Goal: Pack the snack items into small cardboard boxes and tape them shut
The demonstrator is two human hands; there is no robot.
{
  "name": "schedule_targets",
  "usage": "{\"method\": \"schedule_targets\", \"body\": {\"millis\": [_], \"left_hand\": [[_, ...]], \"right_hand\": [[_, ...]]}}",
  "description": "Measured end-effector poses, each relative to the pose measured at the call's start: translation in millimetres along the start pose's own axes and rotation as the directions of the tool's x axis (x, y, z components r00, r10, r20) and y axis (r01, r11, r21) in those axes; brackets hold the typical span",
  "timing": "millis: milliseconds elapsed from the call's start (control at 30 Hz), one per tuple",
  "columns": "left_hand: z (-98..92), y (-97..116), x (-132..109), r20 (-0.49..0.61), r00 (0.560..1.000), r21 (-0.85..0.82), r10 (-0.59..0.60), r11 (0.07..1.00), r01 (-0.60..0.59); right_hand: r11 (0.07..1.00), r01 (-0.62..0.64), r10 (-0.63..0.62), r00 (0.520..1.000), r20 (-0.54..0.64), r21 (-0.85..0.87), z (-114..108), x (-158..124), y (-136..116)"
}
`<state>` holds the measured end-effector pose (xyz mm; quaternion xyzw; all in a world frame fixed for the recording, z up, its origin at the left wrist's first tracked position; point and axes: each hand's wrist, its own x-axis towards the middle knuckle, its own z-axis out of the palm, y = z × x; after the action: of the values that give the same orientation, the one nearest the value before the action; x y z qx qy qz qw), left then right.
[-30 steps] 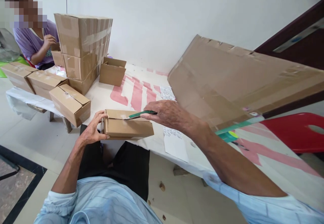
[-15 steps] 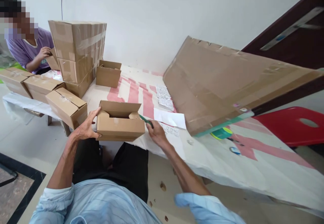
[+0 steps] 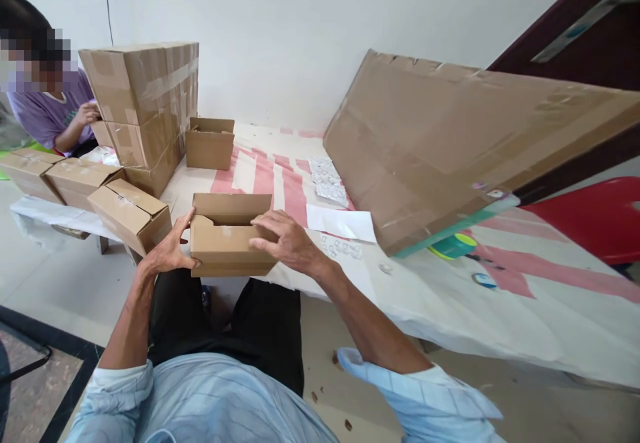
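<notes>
An open-topped brown cardboard box point(image 3: 227, 256) sits at the near edge of the cloth-covered table, its back flap standing up. My left hand point(image 3: 173, 246) grips the left end, thumb low and fingers at the upper corner. Over the right end lies my right hand point(image 3: 285, 239), its bent fingers on the top edge and end flap. The green tool seen before is out of sight; whether the hand hides it I cannot tell. What lies inside the box does not show.
Taped cartons point(image 3: 145, 106) are stacked behind on the left. Another open box point(image 3: 210, 144) stands beside them. Closed boxes point(image 3: 131, 213) line a bench near a person in purple point(image 3: 53, 113). A large cardboard sheet point(image 3: 440, 156) leans at right, near a green tape roll point(image 3: 453, 247).
My right hand has moved left onto the box's right end, and the green tool is no longer visible. My left hand keeps its hold. The view has shifted slightly.
</notes>
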<state>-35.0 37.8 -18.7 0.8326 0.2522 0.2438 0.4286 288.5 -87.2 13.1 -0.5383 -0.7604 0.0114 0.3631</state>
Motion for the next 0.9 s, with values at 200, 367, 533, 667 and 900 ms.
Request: {"method": "schedule_targets", "body": {"millis": [200, 367, 533, 667, 900], "left_hand": [[1.2, -4.7, 0.5, -0.031, 1.0, -0.016, 0.001, 1.0, -0.002], [4.7, -7.8, 1.4, -0.063, 0.998, -0.006, 0.02, 1.0, -0.02], [5.8, -2.0, -0.1, -0.064, 0.998, 0.026, 0.029, 0.999, -0.027], [5.5, 6.5, -0.4, -0.089, 0.995, -0.009, 0.045, 0.999, -0.046], [3.9, 10.4, 2.1, -0.073, 0.997, -0.017, 0.02, 1.0, -0.021]], "right_hand": [[0.957, 0.18, -0.192, 0.981, -0.029, -0.228, 9.3, -34.6, -42.7], [0.938, 0.229, -0.234, 0.972, 0.011, -0.262, 26.8, -64.8, -51.3], [0.911, 0.188, -0.213, 0.977, -0.026, -0.367, 31.1, -56.5, -43.8], [0.91, 0.141, -0.134, 0.99, 0.046, -0.389, 18.5, -49.0, -40.4], [0.999, 0.043, -0.046, 0.972, 0.23, 0.019, -20.2, -5.9, -48.8]]}}
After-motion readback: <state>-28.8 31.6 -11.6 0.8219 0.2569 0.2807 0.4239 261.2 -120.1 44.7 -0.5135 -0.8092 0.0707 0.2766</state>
